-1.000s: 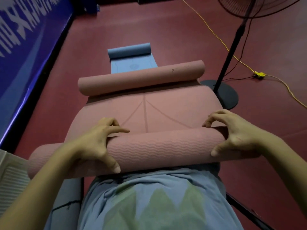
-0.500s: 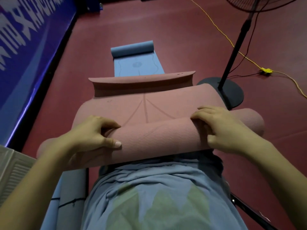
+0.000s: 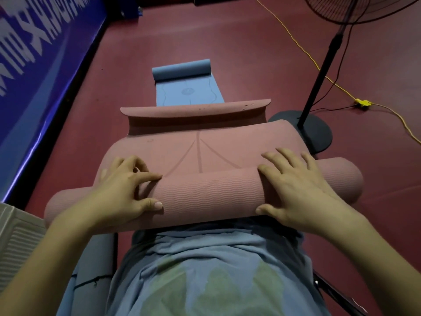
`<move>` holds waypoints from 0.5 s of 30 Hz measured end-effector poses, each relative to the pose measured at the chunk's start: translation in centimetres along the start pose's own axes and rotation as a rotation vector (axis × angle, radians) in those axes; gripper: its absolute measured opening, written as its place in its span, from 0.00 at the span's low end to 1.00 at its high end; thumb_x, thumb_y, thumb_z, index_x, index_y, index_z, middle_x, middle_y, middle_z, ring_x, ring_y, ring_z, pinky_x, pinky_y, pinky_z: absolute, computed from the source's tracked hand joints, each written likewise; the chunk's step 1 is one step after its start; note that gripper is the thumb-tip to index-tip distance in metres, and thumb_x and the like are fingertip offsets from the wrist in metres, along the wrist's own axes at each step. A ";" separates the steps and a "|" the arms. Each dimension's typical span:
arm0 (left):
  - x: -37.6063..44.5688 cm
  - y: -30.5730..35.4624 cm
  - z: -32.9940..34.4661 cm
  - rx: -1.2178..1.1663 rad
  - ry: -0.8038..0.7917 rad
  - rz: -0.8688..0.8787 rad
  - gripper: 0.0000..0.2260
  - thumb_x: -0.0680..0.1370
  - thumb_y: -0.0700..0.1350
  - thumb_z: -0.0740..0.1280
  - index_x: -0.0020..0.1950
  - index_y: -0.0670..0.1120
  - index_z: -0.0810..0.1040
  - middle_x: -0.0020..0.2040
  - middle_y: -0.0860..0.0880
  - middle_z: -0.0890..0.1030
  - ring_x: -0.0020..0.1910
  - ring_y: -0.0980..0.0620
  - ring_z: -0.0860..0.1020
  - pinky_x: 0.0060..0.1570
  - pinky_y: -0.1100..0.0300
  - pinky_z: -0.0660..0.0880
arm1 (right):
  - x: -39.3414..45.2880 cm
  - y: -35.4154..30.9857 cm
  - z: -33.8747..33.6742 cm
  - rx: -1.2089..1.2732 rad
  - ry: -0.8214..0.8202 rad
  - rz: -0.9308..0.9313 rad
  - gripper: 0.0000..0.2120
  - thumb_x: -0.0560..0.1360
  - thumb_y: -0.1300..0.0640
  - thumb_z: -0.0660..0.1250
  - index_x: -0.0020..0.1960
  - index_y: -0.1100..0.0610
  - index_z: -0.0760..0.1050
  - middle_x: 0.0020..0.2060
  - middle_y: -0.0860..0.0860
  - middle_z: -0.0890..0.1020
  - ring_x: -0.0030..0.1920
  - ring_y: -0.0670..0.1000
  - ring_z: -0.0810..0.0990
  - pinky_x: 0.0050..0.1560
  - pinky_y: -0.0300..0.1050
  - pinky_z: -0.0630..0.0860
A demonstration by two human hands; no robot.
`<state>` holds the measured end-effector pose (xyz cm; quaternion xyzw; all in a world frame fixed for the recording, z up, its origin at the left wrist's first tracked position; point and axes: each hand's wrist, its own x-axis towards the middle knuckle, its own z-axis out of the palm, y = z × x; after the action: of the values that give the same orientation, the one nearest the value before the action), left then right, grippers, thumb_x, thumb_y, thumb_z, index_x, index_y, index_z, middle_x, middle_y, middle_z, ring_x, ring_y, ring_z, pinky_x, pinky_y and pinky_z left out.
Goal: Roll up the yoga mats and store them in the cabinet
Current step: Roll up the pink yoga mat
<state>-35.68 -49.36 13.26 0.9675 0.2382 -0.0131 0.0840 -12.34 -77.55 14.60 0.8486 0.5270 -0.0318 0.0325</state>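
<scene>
The red floor fills most of the view, with a blue banner along the left edge and a standing fan on the right, its round base just beside the far right corner of the pink mat. A yellow cable trails across the floor behind the fan pole.

The pink mat lies across the middle, partly rolled: a thick roll sits at the near end against the person's body, and the far end curls up on its own. Beyond it a blue mat lies flat on the floor, its far end rolled. No cabinet is in view.

The left hand wraps around the roll, thumb on the near side and fingers over the top. The right hand presses on the roll with fingers spread and fairly straight.

The roll looks skewed, its right end farther away than its left. If the hands push unevenly, it may cone out and come loose. The curled far end could also fold under and leave a lump.
</scene>
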 end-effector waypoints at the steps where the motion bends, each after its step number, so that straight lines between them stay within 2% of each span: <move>1: -0.3 0.5 0.2 0.062 0.083 0.043 0.37 0.63 0.73 0.66 0.70 0.60 0.77 0.54 0.57 0.71 0.57 0.51 0.66 0.51 0.50 0.62 | 0.2 -0.2 0.0 0.013 0.008 -0.005 0.49 0.69 0.28 0.68 0.80 0.49 0.54 0.78 0.50 0.61 0.80 0.55 0.52 0.78 0.65 0.50; 4: -0.7 1.8 1.1 0.169 0.230 0.128 0.31 0.63 0.59 0.78 0.65 0.55 0.80 0.51 0.54 0.80 0.53 0.44 0.78 0.48 0.49 0.62 | 0.9 -1.2 -0.4 0.058 0.014 -0.003 0.62 0.66 0.30 0.73 0.80 0.47 0.33 0.74 0.48 0.69 0.80 0.53 0.52 0.78 0.66 0.43; 5: -0.7 1.9 1.2 0.169 0.249 0.122 0.28 0.64 0.57 0.79 0.63 0.54 0.81 0.52 0.53 0.82 0.55 0.43 0.80 0.50 0.46 0.65 | 1.1 -1.4 -0.7 0.063 0.021 0.005 0.65 0.65 0.30 0.74 0.78 0.46 0.28 0.73 0.48 0.71 0.81 0.53 0.50 0.77 0.66 0.41; 7: -0.8 1.5 1.0 0.167 0.281 0.106 0.23 0.69 0.62 0.71 0.60 0.53 0.82 0.56 0.53 0.84 0.64 0.45 0.80 0.61 0.34 0.67 | 1.6 -1.7 -1.1 0.054 -0.003 0.016 0.69 0.64 0.28 0.73 0.76 0.45 0.22 0.73 0.49 0.73 0.82 0.54 0.44 0.77 0.68 0.37; 9: -1.0 1.6 0.4 0.169 0.169 0.061 0.33 0.68 0.71 0.61 0.64 0.52 0.80 0.63 0.53 0.82 0.74 0.49 0.72 0.70 0.30 0.57 | 2.0 -1.8 -1.0 0.014 -0.050 0.007 0.70 0.62 0.26 0.73 0.77 0.45 0.21 0.76 0.50 0.69 0.82 0.56 0.40 0.75 0.71 0.36; 11: -1.0 2.5 -0.1 0.219 -0.022 -0.004 0.48 0.63 0.79 0.57 0.73 0.51 0.72 0.73 0.53 0.75 0.81 0.53 0.59 0.75 0.33 0.46 | 2.6 -1.9 -0.2 -0.032 -0.070 0.001 0.71 0.60 0.25 0.73 0.78 0.46 0.24 0.79 0.51 0.63 0.82 0.58 0.38 0.74 0.74 0.37; 13: -0.7 3.4 0.0 0.300 -0.109 -0.023 0.52 0.61 0.80 0.64 0.77 0.50 0.65 0.78 0.52 0.68 0.83 0.54 0.51 0.76 0.35 0.38 | 3.0 -1.9 0.7 -0.066 -0.072 0.000 0.71 0.58 0.24 0.74 0.79 0.46 0.28 0.79 0.53 0.60 0.82 0.59 0.39 0.74 0.75 0.38; 15: -0.2 3.8 0.3 0.329 -0.082 -0.023 0.50 0.62 0.77 0.71 0.75 0.49 0.65 0.78 0.52 0.68 0.83 0.54 0.49 0.76 0.36 0.36 | 3.6 -2.0 1.3 -0.084 -0.075 0.000 0.69 0.58 0.24 0.74 0.80 0.47 0.34 0.78 0.54 0.61 0.81 0.60 0.41 0.74 0.75 0.38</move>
<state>-34.12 -52.87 13.57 0.9640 0.2405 -0.0925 -0.0661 -12.61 -73.54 12.94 0.8448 0.5262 -0.0414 0.0876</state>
